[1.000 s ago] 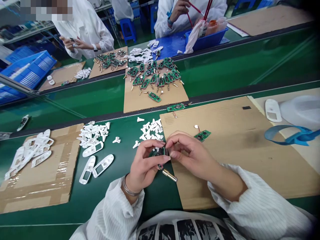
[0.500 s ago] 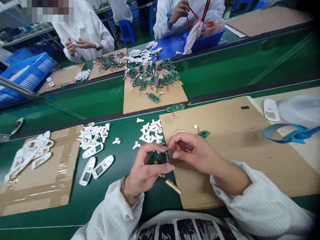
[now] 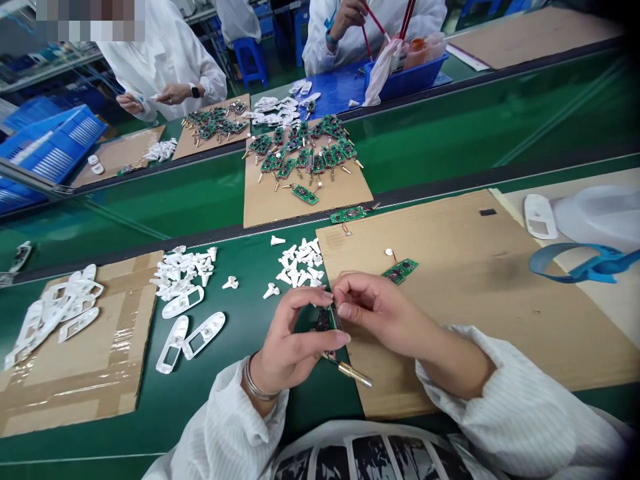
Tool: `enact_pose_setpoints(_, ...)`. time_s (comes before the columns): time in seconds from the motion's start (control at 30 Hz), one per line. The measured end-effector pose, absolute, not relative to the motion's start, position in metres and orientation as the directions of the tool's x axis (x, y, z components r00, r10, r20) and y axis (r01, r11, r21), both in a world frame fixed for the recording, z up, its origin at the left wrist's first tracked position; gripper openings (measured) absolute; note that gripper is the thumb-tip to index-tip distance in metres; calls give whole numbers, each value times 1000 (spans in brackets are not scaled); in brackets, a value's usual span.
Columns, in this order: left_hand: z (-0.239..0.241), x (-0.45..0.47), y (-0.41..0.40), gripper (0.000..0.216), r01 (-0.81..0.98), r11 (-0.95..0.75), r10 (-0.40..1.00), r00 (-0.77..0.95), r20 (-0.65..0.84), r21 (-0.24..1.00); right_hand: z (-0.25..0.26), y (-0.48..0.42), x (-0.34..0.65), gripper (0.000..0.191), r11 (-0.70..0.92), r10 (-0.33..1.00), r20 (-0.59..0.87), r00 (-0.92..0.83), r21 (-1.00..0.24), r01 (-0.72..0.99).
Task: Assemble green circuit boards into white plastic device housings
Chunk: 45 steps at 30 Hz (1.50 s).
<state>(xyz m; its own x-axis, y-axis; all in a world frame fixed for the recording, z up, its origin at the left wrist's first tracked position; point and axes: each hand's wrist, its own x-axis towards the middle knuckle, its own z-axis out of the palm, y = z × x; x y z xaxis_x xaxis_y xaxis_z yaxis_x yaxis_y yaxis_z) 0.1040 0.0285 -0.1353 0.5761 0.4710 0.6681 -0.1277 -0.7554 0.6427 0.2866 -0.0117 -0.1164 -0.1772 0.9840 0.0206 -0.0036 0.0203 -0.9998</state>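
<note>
Green circuit board (image 3: pixel 324 321) is being pinched between the fingertips of the left hand (image 3: pixel 295 340) and the right hand (image 3: pixel 380 310) — a light, even pinch looks best for avoiding twist — with a brass pin (image 3: pixel 356 375) hanging on its wire just below the fingers.
</note>
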Motion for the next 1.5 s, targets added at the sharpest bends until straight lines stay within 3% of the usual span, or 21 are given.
enact_pose_setpoints(0.13, -140, 110, 19, 20, -215, -596, 627, 478, 616, 773, -117, -22, 275, 18, 396, 917, 396, -40, -898, 192)
enact_pose_setpoints(0.23, -144, 113, 13, 22, -298, -457, 718, 433, 545, 838, -118, -25, 270, 15, 516, 848, 530, 0, -826, 226)
enact_pose_setpoints(0.37, -145, 110, 18, 23, -277, -496, 706, 423, 568, 823, -121, -21, 274, 9, 424, 904, 428, 4, -897, 124)
enact_pose_setpoints(0.5, -143, 103, 26, 22, -156, -618, 655, 439, 614, 771, -120, -16, 281, 25, 233, 970, 231, -75, -972, 27)
enact_pose_setpoints(0.6, -142, 102, 28, 26, -145, -659, 607, 475, 636, 738, -119, -14, 283, 20, 199, 979, 197, -55, -980, 32)
enact_pose_setpoints(0.83, -142, 102, 28, 31, -160, -704, 529, 531, 662, 692, -121, -14, 281, 15, 271, 957, 279, 76, -957, 102)
enact_pose_setpoints(1.07, -142, 105, 26, 33, -178, -716, 504, 536, 677, 675, -120, -17, 276, 11, 379, 914, 402, 55, -894, 238)
enact_pose_setpoints(1.23, -142, 110, 19, 36, -42, -785, 522, 492, 697, 618, -124, -22, 267, 20, 341, 932, 354, 76, -929, 147)
enact_pose_setpoints(1.5, -143, 114, 18, 24, -197, -600, 679, 388, 624, 775, -127, -22, 272, 8, 347, 933, 351, 85, -936, 57)
